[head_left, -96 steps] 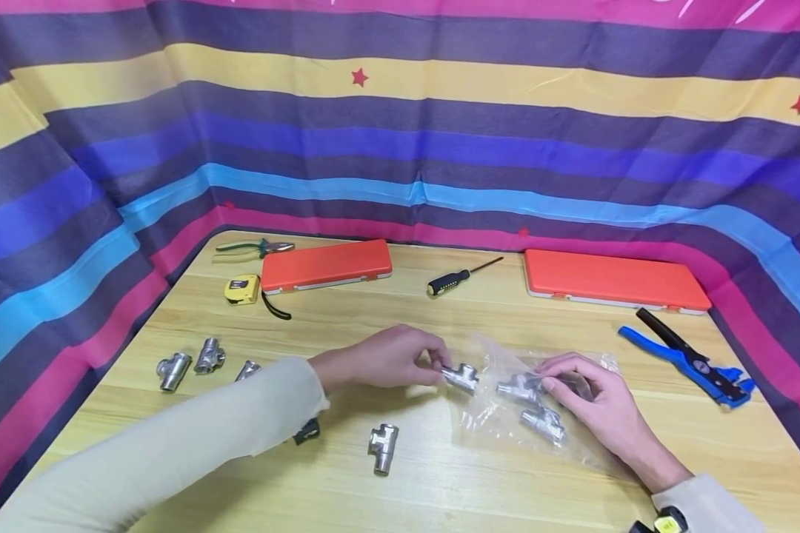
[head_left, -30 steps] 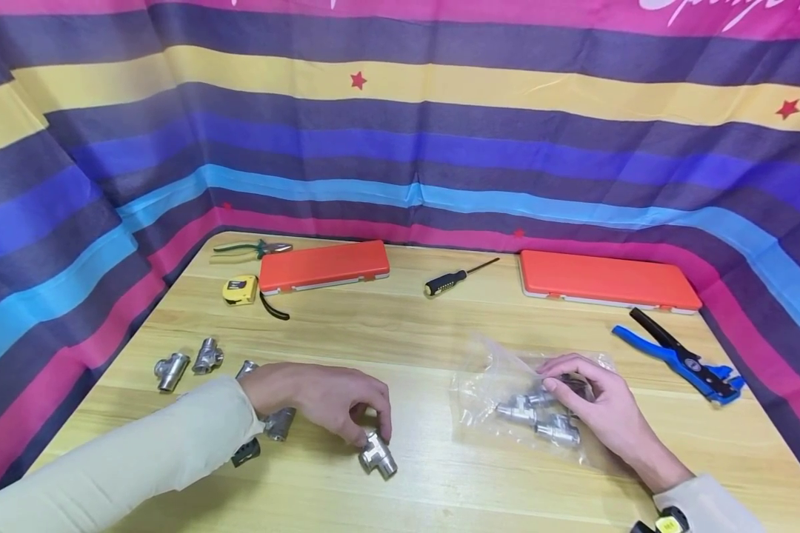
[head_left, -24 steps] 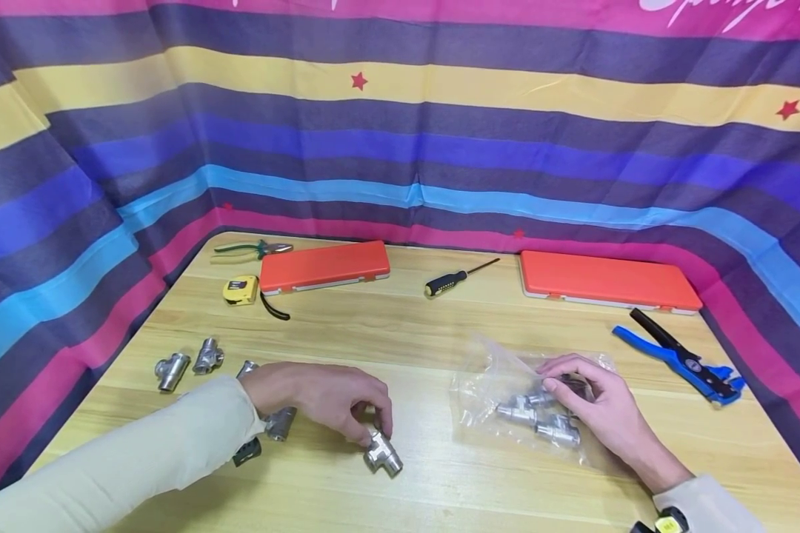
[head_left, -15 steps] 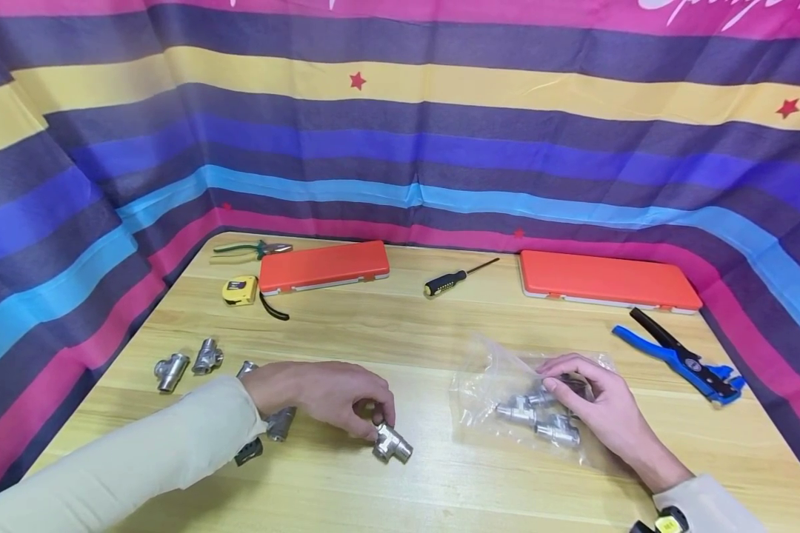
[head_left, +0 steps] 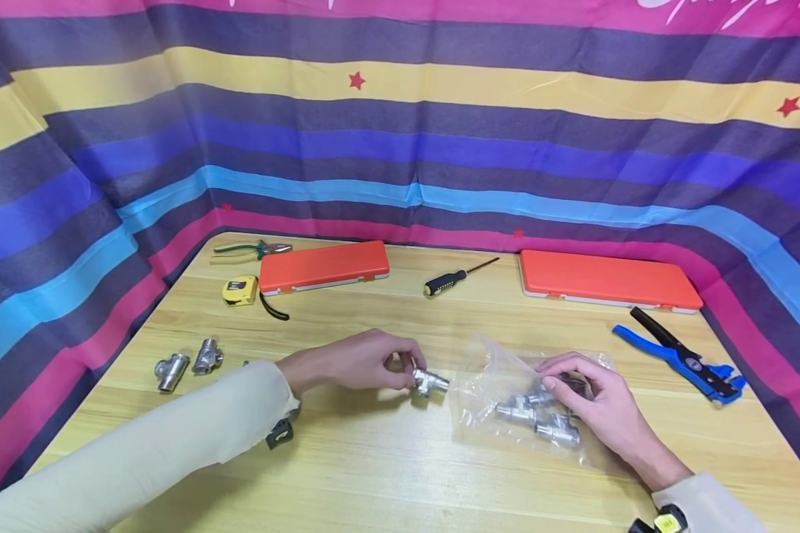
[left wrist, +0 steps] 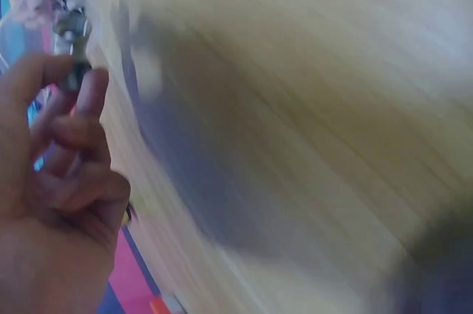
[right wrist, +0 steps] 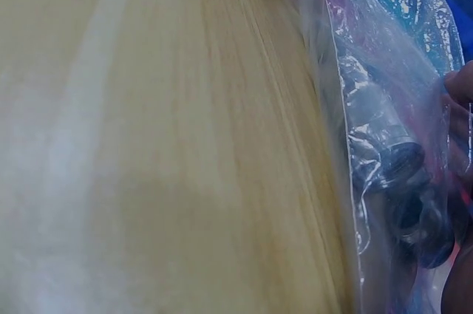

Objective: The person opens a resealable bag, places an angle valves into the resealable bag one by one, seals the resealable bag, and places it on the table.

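My left hand (head_left: 367, 360) pinches one end of a silver metal tee pipe fitting (head_left: 430, 382) between thumb and fingertips. The fitting is raised over the table, its free end pointing at the bag and just left of it. In the left wrist view the same tee fitting (left wrist: 72, 33) sticks out past the fingertips. My right hand (head_left: 593, 396) grips the upper edge of a clear plastic bag (head_left: 473, 418), keeping it raised. Several tee fittings (head_left: 558, 431) lie inside the bag, partly hidden by the right hand. The right wrist view shows the bag (right wrist: 384, 18) close up.
Tee fittings (head_left: 172, 371) lie at the left, one largely behind the left sleeve. Along the back are pliers (head_left: 253, 250), a tape measure (head_left: 240, 290), two red cases (head_left: 325, 265) and a screwdriver (head_left: 448, 283). Blue-and-black wire strippers (head_left: 690, 363) lie at the right.
The earlier fitting held at the bag has gone inside it. My left hand has picked the loose fitting off the table and carried it up and right toward the bag. The right hand stays put.
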Action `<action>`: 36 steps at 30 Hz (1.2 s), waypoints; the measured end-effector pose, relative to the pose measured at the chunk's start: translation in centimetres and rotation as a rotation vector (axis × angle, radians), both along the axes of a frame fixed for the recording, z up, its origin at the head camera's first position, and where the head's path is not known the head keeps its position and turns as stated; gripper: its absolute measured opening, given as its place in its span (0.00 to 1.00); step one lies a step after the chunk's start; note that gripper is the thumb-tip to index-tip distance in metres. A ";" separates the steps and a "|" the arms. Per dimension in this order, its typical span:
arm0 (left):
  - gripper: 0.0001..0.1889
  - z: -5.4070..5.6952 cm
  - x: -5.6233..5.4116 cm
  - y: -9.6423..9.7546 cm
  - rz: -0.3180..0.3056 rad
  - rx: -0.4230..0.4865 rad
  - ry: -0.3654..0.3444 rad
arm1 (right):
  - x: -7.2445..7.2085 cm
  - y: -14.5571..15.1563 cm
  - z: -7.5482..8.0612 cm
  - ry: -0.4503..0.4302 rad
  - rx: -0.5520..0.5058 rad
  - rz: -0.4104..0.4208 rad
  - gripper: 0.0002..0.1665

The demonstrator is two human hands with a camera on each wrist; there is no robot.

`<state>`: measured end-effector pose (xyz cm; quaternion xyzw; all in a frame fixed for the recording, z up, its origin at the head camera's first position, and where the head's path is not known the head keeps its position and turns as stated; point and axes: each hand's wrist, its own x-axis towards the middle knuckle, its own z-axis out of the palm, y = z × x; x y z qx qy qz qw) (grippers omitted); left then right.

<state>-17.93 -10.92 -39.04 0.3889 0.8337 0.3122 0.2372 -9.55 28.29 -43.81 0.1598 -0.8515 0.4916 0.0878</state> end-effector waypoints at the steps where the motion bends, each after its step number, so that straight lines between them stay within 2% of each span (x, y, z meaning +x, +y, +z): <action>1: 0.09 0.0 -0.1 0.6 0.013 0.012 0.008 | 0.0 0.0 0.0 0.001 -0.001 0.000 0.09; 5: 0.09 -0.4 -0.1 2.9 0.049 0.016 0.046 | -0.2 -0.1 0.1 0.004 0.004 0.000 0.10; 10: 0.11 -1.1 0.3 5.6 0.080 -0.020 0.070 | -0.5 -0.3 0.6 -0.007 0.031 -0.006 0.10; 15: 0.13 -1.5 0.9 8.3 0.156 -0.001 0.088 | -0.5 -0.4 0.9 -0.037 0.030 -0.003 0.09; 17: 0.11 -1.6 1.1 9.1 0.161 0.019 0.080 | -0.5 -0.4 0.8 -0.038 0.023 -0.003 0.09; 21: 0.02 -1.5 1.3 9.7 0.107 0.079 -0.030 | -0.6 -0.4 0.6 -0.034 0.001 0.007 0.09; 24: 0.01 -1.2 1.2 8.9 0.079 0.116 -0.142 | -0.6 -0.3 0.5 -0.037 -0.011 0.018 0.09; 26: 0.08 -0.9 0.9 7.8 0.082 0.127 -0.196 | -0.7 -0.3 0.5 -0.039 -0.018 0.023 0.09; 28: 0.12 -0.4 0.6 6.2 0.093 0.117 -0.221 | -0.7 -0.2 0.5 -0.039 -0.021 0.025 0.09; 32: 0.12 0.5 -0.1 1.6 0.142 0.080 -0.232 | -0.7 -0.1 0.4 -0.026 -0.016 0.021 0.09; 36: 0.14 1.2 -0.4 -3.3 0.194 0.041 -0.178 | -0.8 -0.2 0.4 -0.015 -0.012 0.018 0.09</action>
